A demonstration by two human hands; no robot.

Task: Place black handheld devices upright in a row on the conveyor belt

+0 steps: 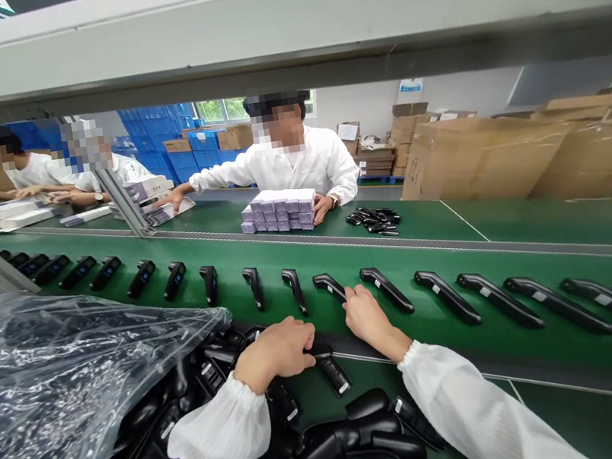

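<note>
Black handsets (333, 373): left hand (276, 353) clenched over one, right hand (366, 316) released, fingertips touching another (329, 286) on the belt (470, 328); labels unreadable.

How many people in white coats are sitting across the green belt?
3. One person sits straight across, hands by the stack of small boxes. Two more sit far left: one near the slanted post, one at the edge. Others may be hidden behind the shelf.
</note>
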